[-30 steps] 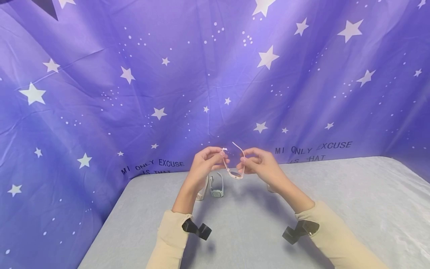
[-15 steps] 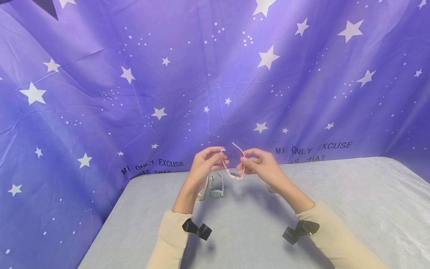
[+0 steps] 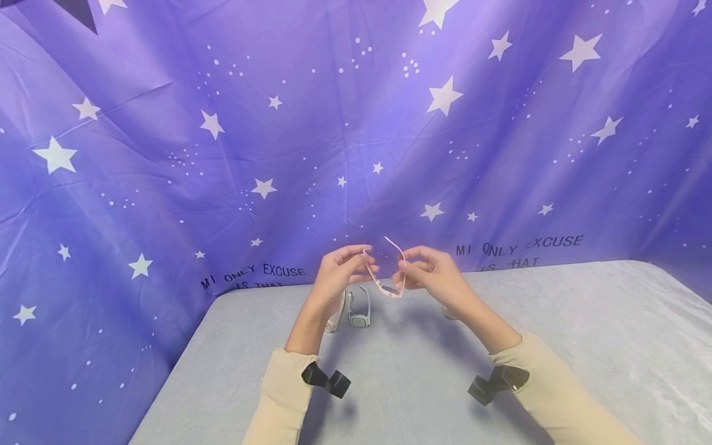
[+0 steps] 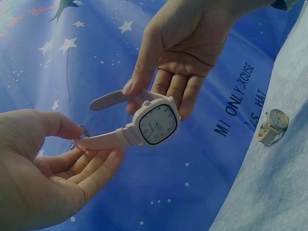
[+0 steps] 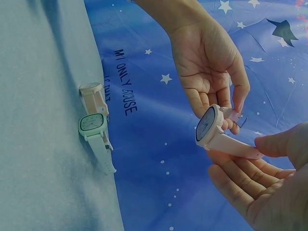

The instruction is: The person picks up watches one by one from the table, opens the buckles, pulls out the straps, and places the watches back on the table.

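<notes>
A pink wristwatch with a squarish white dial (image 4: 159,124) hangs unfastened in the air between my hands, above the far part of the table. My left hand (image 3: 339,272) pinches the strap at its buckle end between thumb and fingers. The holed strap end (image 4: 113,98) is pinched by my right hand (image 3: 434,275), its tip sticking out past the thumb. In the right wrist view the metal buckle (image 5: 243,121) shows at the left hand's fingertips, its pin standing out. Both straps spread apart from the watch case (image 5: 210,126).
A mint-green watch (image 3: 360,320) stands on the grey cloth-covered table (image 3: 400,395), beside a beige watch (image 3: 332,322) partly behind the left wrist. Another light watch (image 4: 275,126) sits near the right forearm. A purple star-printed curtain (image 3: 345,123) hangs behind the table.
The buckle end has tipped slightly left and down in my left fingers. My right hand and the watches on the table look unmoved.
</notes>
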{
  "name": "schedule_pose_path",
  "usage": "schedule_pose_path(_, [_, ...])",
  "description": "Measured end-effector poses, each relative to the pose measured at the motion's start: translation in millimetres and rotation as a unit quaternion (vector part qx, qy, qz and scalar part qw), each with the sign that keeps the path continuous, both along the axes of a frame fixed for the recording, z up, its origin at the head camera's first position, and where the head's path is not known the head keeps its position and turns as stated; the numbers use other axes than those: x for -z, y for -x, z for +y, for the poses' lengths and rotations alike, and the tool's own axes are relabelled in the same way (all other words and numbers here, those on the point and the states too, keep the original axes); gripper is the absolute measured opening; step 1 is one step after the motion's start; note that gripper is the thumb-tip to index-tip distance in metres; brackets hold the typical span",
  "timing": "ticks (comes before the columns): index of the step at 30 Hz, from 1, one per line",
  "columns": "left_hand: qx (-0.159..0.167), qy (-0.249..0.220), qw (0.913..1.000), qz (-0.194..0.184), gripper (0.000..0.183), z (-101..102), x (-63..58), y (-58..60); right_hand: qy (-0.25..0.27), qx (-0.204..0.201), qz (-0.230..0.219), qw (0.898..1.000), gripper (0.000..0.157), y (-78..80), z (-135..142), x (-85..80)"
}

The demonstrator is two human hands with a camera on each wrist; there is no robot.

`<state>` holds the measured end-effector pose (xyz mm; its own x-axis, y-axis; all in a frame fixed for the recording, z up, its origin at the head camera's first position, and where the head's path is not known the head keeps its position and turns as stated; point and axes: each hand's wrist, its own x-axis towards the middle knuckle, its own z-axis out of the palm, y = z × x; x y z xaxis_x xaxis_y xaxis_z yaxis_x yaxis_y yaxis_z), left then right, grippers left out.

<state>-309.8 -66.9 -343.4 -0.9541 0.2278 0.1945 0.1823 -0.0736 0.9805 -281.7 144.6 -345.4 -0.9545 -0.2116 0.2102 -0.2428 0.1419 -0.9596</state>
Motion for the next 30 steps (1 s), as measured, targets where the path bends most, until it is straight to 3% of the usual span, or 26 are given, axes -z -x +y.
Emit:
schedule_pose_path(23, [-0.006, -0.024, 0.9995, -0.018, 0.037, 0.3, -0.3, -1.0, -0.005, -0.001, -0.003, 1.000, 0.027, 0.7, -0.5, 1.0])
schedule_pose_path(30, [-0.032, -0.047, 0.9983, -0.017, 0.029, -1.2, -0.7, 0.6, 0.018, 0.010, -0.012, 1.000, 0.025, 1.9, 1.0, 2.7])
